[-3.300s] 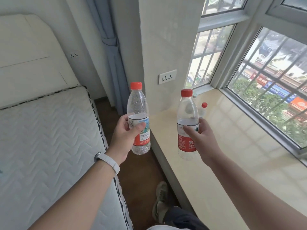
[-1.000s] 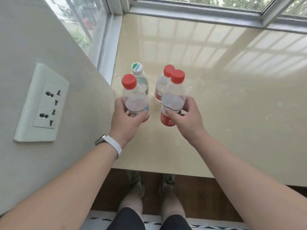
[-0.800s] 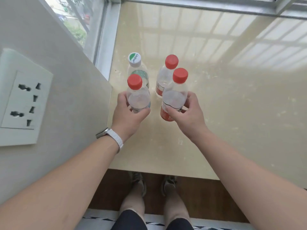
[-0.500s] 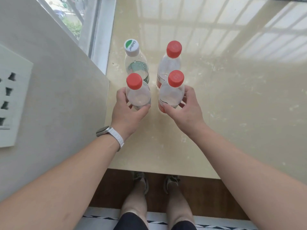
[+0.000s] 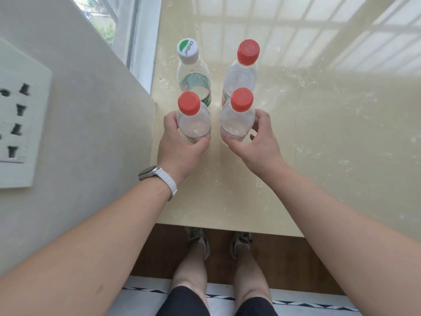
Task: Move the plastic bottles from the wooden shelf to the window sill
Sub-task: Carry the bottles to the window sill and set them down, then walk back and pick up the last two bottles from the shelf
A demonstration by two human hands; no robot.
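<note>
Head view: placing step, nearly done. Left hand (image 5: 180, 142) wrapped round left bottle (image 5: 193, 124), right hand (image 5: 255, 140) round right bottle (image 5: 237, 119), both upright on sill (image 5: 319, 133), two more bottles (image 5: 193, 80) just beyond the grips. Next: loosen both holds, withdraw without tipping

four upright bottles (image 5: 193, 124), seemingly on sill (image 5: 319, 156)

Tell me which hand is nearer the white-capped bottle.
Left. The left hand grips the bottle directly in front of the white-capped bottle; the right hand sits farther across, gripping the other front bottle.
</note>
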